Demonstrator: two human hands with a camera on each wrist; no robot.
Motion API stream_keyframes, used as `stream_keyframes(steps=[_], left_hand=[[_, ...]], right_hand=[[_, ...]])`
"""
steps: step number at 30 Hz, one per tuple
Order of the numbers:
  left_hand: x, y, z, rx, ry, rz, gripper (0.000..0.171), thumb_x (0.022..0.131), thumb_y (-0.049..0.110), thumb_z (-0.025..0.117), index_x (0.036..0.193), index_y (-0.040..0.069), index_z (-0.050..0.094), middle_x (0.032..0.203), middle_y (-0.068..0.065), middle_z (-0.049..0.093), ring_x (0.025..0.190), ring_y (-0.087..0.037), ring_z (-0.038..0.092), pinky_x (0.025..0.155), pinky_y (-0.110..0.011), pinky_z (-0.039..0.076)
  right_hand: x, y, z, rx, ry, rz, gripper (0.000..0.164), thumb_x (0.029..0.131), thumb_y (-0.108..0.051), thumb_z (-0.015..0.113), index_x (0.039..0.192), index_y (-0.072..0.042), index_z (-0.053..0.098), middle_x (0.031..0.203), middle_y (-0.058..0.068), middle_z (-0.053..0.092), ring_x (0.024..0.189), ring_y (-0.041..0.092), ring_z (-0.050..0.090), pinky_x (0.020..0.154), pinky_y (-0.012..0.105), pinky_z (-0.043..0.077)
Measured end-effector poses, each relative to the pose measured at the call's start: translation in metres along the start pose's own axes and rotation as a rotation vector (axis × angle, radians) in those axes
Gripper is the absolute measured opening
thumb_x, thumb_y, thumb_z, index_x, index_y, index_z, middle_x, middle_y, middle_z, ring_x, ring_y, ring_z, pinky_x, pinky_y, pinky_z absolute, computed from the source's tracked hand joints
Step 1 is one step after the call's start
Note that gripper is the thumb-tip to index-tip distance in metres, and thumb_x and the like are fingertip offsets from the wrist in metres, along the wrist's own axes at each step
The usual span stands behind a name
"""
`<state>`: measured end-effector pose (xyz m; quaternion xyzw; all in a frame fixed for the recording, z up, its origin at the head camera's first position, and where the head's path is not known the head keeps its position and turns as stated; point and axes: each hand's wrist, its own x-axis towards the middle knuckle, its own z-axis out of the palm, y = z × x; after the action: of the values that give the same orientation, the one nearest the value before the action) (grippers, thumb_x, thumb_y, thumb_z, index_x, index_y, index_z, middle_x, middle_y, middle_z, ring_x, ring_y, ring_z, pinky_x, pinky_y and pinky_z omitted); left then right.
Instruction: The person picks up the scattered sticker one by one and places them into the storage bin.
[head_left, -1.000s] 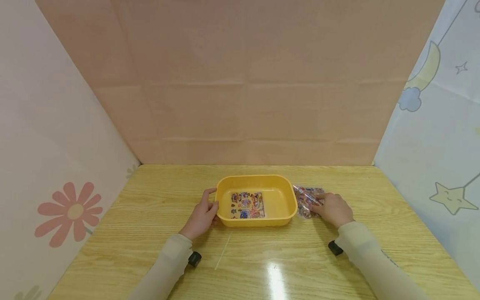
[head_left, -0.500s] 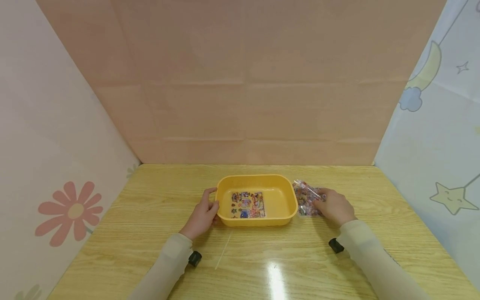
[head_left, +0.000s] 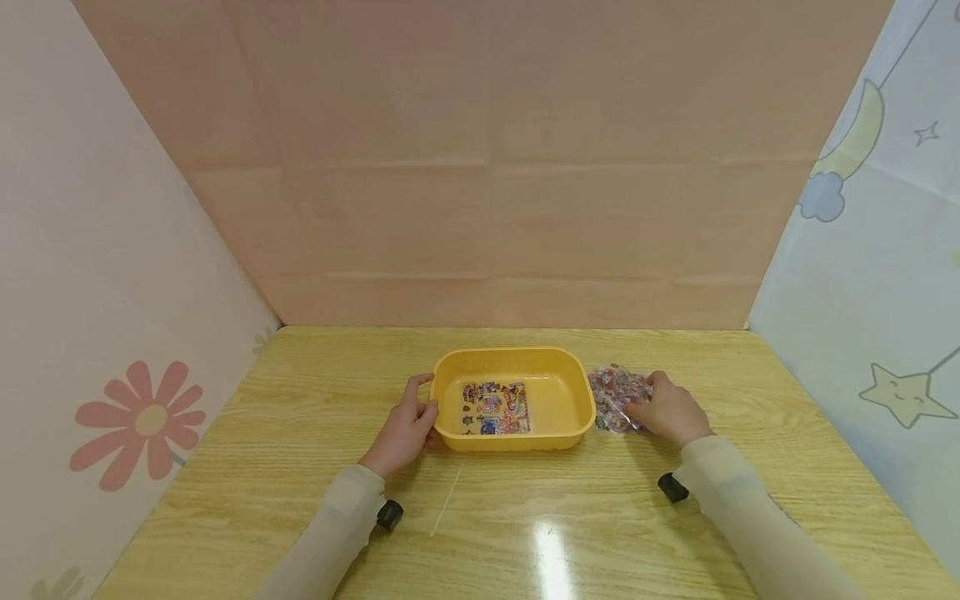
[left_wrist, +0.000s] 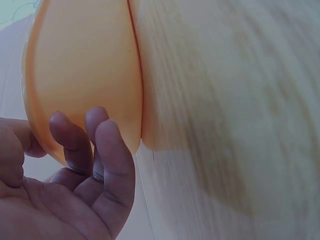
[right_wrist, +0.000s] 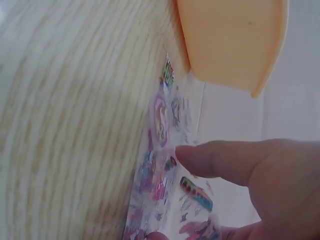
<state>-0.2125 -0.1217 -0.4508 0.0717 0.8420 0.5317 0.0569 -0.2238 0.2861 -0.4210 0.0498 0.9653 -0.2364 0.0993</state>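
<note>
A yellow plastic basin (head_left: 551,442) stands on the wooden table, with a clear sheet of colourful cartoon stickers (head_left: 495,408) lying in its left half. My left hand (head_left: 405,429) holds the basin's left end. In the left wrist view, thumb and forefinger meet at the rim of the basin (left_wrist: 85,60), and the other fingers curl beside its outer wall. Right of the basin, on the table, are more clear sticker sheets (head_left: 615,392). My right hand (head_left: 671,412) pinches their right side. In the right wrist view the thumb presses on the sticker sheets (right_wrist: 160,175), a fingertip showing below.
The wooden table (head_left: 300,400) runs back to a creased pinkish-brown backdrop (head_left: 480,208). Pale printed cloths flank both sides, one with a red flower (head_left: 150,421). A thin pale strip (head_left: 447,498) lies in front of the basin.
The sticker sheets under my right hand rose at their far left corner half a second ago, and now lie flatter. My left hand and the basin have stayed put.
</note>
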Motion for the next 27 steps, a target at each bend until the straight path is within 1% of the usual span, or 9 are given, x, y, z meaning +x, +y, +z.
stream_keyframes(steps=[3, 9, 14, 19, 22, 24, 27], left_hand=[[0.0, 0.002, 0.0, 0.004, 0.0, -0.006, 0.047, 0.108, 0.02, 0.042, 0.152, 0.018, 0.026, 0.073, -0.007, 0.06, 0.06, -0.021, 0.056, 0.052, -0.03, 0.047], [0.001, 0.001, 0.0, 0.024, 0.003, 0.004, 0.047, 0.108, 0.019, 0.042, 0.152, 0.016, 0.026, 0.073, -0.007, 0.061, 0.061, -0.02, 0.057, 0.055, -0.03, 0.048], [0.002, -0.001, 0.0, 0.016, 0.002, 0.008, 0.048, 0.108, 0.018, 0.042, 0.153, 0.016, 0.026, 0.073, -0.008, 0.06, 0.061, -0.02, 0.056, 0.055, -0.031, 0.048], [0.001, -0.002, 0.001, 0.01, 0.004, 0.014, 0.048, 0.108, 0.017, 0.043, 0.153, 0.016, 0.026, 0.074, -0.008, 0.061, 0.061, -0.02, 0.056, 0.055, -0.032, 0.048], [0.001, -0.001, 0.0, 0.013, 0.01, 0.013, 0.048, 0.108, 0.018, 0.042, 0.153, 0.016, 0.026, 0.075, -0.008, 0.061, 0.062, -0.02, 0.057, 0.057, -0.032, 0.049], [0.001, -0.001, 0.0, 0.016, 0.012, 0.013, 0.048, 0.108, 0.018, 0.042, 0.153, 0.015, 0.026, 0.074, -0.007, 0.062, 0.062, -0.021, 0.057, 0.058, -0.032, 0.049], [0.001, -0.001, 0.0, 0.018, 0.013, 0.014, 0.047, 0.108, 0.018, 0.042, 0.153, 0.015, 0.026, 0.074, -0.007, 0.061, 0.062, -0.021, 0.057, 0.058, -0.032, 0.049]], right_hand=[[0.002, 0.003, 0.001, -0.006, -0.01, 0.008, 0.077, 0.091, -0.04, 0.066, 0.135, 0.015, 0.036, 0.119, 0.035, 0.058, 0.102, 0.048, 0.06, 0.081, 0.058, 0.05], [0.004, 0.01, 0.003, -0.01, -0.025, 0.014, 0.067, 0.09, -0.041, 0.067, 0.121, 0.014, 0.044, 0.109, 0.031, 0.059, 0.092, 0.042, 0.062, 0.074, 0.053, 0.051], [0.003, 0.012, 0.003, 0.003, -0.019, 0.02, 0.057, 0.089, -0.04, 0.069, 0.11, 0.01, 0.048, 0.094, 0.021, 0.058, 0.079, 0.031, 0.057, 0.066, 0.044, 0.048], [0.002, 0.011, 0.002, 0.002, -0.022, 0.026, 0.054, 0.088, -0.043, 0.07, 0.1, 0.005, 0.05, 0.087, 0.016, 0.055, 0.074, 0.028, 0.053, 0.063, 0.039, 0.044], [0.002, 0.012, 0.002, 0.005, -0.031, 0.031, 0.056, 0.088, -0.047, 0.069, 0.1, 0.006, 0.051, 0.086, 0.016, 0.054, 0.072, 0.027, 0.051, 0.061, 0.038, 0.042], [0.002, 0.012, 0.002, 0.006, -0.038, 0.034, 0.059, 0.09, -0.048, 0.067, 0.102, 0.007, 0.052, 0.087, 0.017, 0.055, 0.072, 0.027, 0.05, 0.061, 0.038, 0.042], [0.003, 0.014, 0.002, 0.007, -0.036, 0.026, 0.057, 0.093, -0.045, 0.063, 0.105, 0.01, 0.052, 0.09, 0.019, 0.056, 0.073, 0.027, 0.051, 0.062, 0.038, 0.042]])
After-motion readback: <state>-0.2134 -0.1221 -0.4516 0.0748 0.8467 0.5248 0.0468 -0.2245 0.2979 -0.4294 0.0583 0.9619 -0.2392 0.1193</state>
